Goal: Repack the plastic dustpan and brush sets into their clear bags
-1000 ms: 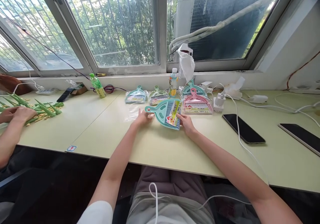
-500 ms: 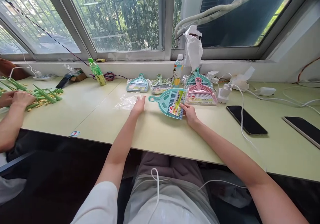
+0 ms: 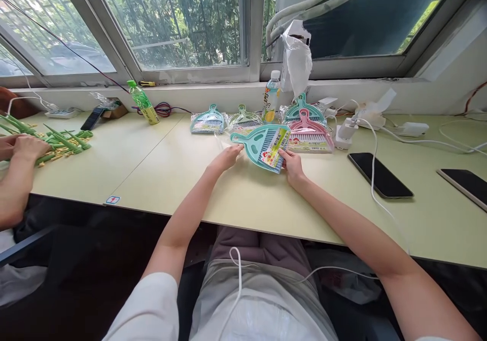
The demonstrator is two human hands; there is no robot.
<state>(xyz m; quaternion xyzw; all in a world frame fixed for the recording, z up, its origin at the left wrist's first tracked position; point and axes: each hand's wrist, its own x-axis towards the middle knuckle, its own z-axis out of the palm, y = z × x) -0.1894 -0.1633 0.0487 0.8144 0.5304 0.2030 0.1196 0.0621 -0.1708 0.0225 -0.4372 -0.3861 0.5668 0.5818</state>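
My right hand (image 3: 293,167) grips the right edge of a teal mini dustpan (image 3: 254,147) with a brush nested in it and a printed yellow-green label across the bristles. It is held tilted above the table, its handle pointing left. Close to that handle, my left hand (image 3: 227,157) is closed on a clear plastic bag (image 3: 220,139), which lies partly hidden behind the hand and dustpan. Behind them are wrapped dustpan sets: a blue one (image 3: 208,120), a green one (image 3: 243,117), a teal one (image 3: 304,109) and a pink one (image 3: 310,134).
A green bottle (image 3: 143,103) and a lemon drink bottle (image 3: 271,97) stand along the back. On the right lie a phone (image 3: 379,175), another phone (image 3: 464,184), a white charger (image 3: 345,133) and cables. Another person's hands (image 3: 28,148) touch green stalks (image 3: 68,140) at left.
My left hand has moved right to the dustpan's handle and closed, and the clear bag has come off its former spot with it. My right hand still holds the dustpan.
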